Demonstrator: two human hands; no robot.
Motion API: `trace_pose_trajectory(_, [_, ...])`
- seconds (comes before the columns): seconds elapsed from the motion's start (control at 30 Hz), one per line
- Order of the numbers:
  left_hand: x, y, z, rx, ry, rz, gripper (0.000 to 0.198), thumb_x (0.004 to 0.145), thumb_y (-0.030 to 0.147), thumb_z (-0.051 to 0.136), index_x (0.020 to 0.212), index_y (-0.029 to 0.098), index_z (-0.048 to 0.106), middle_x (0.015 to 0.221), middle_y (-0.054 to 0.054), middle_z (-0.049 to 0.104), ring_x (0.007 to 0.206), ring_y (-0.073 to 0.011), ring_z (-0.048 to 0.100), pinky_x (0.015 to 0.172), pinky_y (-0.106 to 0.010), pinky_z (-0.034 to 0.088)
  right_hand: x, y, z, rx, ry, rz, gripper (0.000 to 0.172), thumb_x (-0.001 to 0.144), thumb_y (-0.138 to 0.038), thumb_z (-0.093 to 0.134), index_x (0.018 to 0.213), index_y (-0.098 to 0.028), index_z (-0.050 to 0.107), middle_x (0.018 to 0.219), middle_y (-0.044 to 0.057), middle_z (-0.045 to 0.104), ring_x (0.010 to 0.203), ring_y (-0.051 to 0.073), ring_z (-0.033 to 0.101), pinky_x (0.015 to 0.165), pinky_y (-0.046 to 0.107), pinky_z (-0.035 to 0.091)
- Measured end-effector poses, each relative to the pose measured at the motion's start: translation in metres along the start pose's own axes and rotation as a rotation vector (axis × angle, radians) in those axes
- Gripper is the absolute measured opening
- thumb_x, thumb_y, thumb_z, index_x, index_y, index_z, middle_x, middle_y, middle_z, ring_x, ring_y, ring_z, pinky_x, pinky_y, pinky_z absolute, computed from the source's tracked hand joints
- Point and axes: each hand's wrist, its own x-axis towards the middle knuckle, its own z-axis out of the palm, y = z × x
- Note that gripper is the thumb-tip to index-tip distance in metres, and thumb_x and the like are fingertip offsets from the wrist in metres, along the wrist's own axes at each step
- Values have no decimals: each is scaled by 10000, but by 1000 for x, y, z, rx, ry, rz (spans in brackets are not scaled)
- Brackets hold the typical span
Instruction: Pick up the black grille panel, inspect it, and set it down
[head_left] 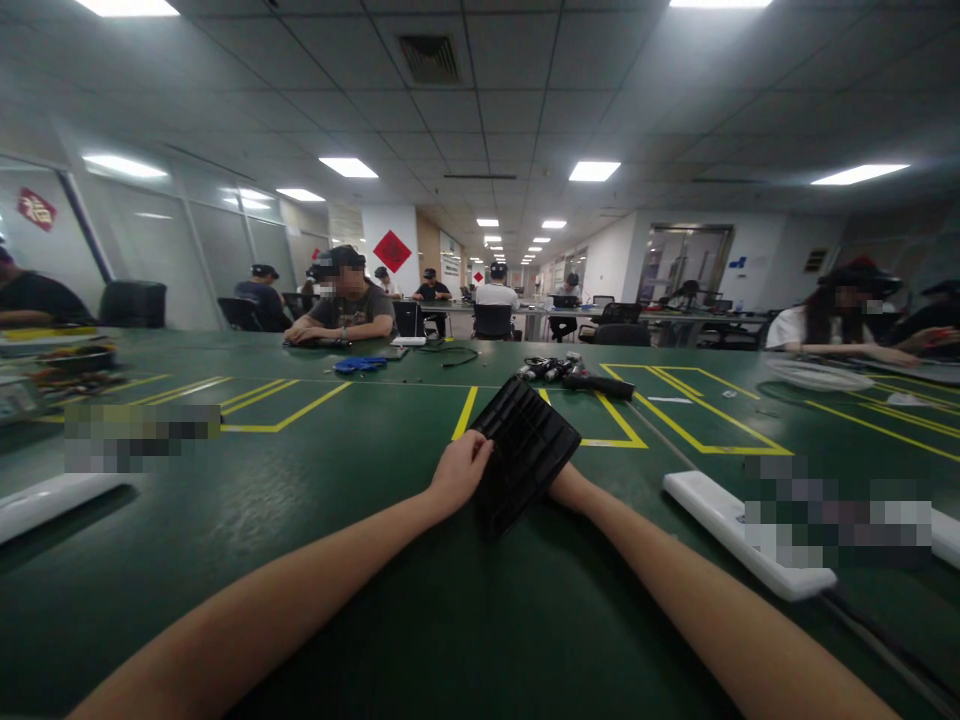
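Observation:
A black ribbed plastic panel [529, 450] is tilted above the green table, its ridged face toward me. My left hand [459, 468] pinches it at the left edge, thumb and fingers closed near the rim. Behind its lower right side, my right hand [568, 487] supports the panel; its fingers are hidden by it. Beyond the panel, a black handle-like tool [600, 384] lies beside a bundle of dark and silver cables or connectors [551, 368], too blurred to tell exactly.
Yellow tape outlines [712, 448] mark the green table [360, 620]. A white power strip [720, 520] lies to the right, with another white strip [56, 500] at left. Farther back is a blue bundle [361, 364]. A person [349, 305] sits across, another [817, 325] at right.

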Motion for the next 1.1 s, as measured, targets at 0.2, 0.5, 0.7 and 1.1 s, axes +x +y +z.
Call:
trace_pose_trajectory(0.2, [15, -1, -6, -621, -50, -455, 90, 735, 219, 508, 721, 155, 446, 622, 24, 464, 485, -70, 436, 471, -202, 330, 1, 6, -2, -32, -5, -37, 331, 801, -334, 532, 1105, -223, 598, 1274, 53, 526, 1217, 234, 417, 1057, 449, 256])
trace_pose_trajectory(0.5, [14, -12, -15, 130, -281, 93, 448, 667, 455, 601, 975, 132, 569, 716, 9, 474, 670, -134, 454, 609, -255, 370, -1, 2, -3, -35, -36, -81, 335, 815, -372, 502, 1115, -250, 589, 1179, 43, 593, 1118, 218, 502, 1010, 446, 342])
trace_pose_trajectory(0.7, [15, -12, -13, 425, -133, 212, 334, 699, 436, 555, 869, 149, 574, 766, -23, 538, 687, -151, 493, 615, -261, 382, 4, 6, -1, -137, -70, -120, 277, 814, -261, 484, 1061, -238, 607, 1093, 53, 624, 1045, 208, 532, 943, 420, 396])
trace_pose_trajectory(1.1, [59, -77, -166, 882, 276, -543, 608, 669, 573, 444, 871, 43, 664, 947, -253, 635, 919, -385, 577, 686, -402, 441, -8, 39, -83, -1014, 185, 431, 318, 804, -220, 503, 1110, -196, 587, 1117, 92, 591, 1076, 255, 449, 911, 365, 348])
